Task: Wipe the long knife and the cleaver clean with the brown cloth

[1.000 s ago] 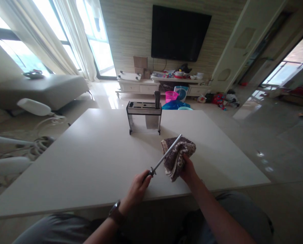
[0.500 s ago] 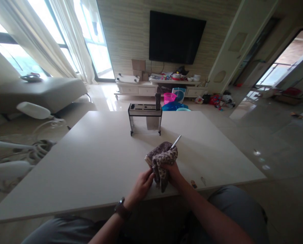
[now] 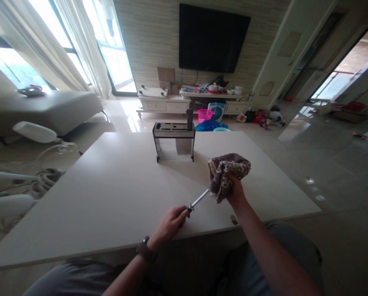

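Near the table's front edge, my left hand is closed round the dark handle of a sharpening steel. Its bare metal rod points up and to the right. The far end of the rod is hidden in or behind a brown patterned towel. My right hand is closed on this bunched towel, raised a little to the right. Farther back stands a knife block with clear sides. One wide-bladed knife sits in its right end, dark handle up.
The white table spreads out in front of me. A small dark and tan object lies by its front edge, near my right forearm. White chairs stand at the left. Beyond the table are a pink basket and a TV cabinet.
My right hand has slid the towel up and right along the rod, baring the part near the handle. The tip that stuck out above the towel no longer shows. My left hand has hardly moved.
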`<control>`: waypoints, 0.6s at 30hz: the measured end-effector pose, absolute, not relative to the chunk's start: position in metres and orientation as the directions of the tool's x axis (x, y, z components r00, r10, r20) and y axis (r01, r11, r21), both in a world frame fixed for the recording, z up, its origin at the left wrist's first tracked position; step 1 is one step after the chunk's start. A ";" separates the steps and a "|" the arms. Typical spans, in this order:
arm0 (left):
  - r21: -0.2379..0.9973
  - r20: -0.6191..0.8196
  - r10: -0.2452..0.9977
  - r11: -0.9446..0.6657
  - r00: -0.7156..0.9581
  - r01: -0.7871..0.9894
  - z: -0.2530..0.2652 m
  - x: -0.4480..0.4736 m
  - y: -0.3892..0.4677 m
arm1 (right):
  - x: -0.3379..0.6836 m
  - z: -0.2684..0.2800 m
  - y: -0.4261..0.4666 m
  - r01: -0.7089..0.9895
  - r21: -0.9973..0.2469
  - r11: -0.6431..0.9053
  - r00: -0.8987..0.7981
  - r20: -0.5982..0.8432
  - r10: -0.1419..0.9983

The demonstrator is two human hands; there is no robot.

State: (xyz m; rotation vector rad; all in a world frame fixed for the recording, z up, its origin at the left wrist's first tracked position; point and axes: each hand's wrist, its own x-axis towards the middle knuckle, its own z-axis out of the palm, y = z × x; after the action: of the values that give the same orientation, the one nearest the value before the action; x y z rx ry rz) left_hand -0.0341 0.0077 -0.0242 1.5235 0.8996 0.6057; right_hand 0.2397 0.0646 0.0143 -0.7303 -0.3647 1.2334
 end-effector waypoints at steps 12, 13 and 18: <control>0.993 -0.115 0.875 0.107 0.470 0.045 -0.031 -0.034 0.012 | 0.198 -0.005 0.033 -0.699 -0.711 -0.079 0.122 -0.227 0.966; 0.994 -0.111 0.879 0.105 0.463 0.038 -0.031 -0.034 0.012 | 0.187 -0.010 0.028 -0.683 -0.724 -0.092 0.101 -0.218 0.971; 0.993 -0.081 0.881 0.030 0.466 0.116 -0.027 -0.035 0.010 | 0.145 -0.026 0.011 -0.622 -0.772 -0.131 0.041 -0.199 0.979</control>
State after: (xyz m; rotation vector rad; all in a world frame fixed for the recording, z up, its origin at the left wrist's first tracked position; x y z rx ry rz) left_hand -0.0347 0.0105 -0.0273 1.4351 0.9388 0.7498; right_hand 0.1446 0.0108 -0.0262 -0.8681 -0.5455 1.4991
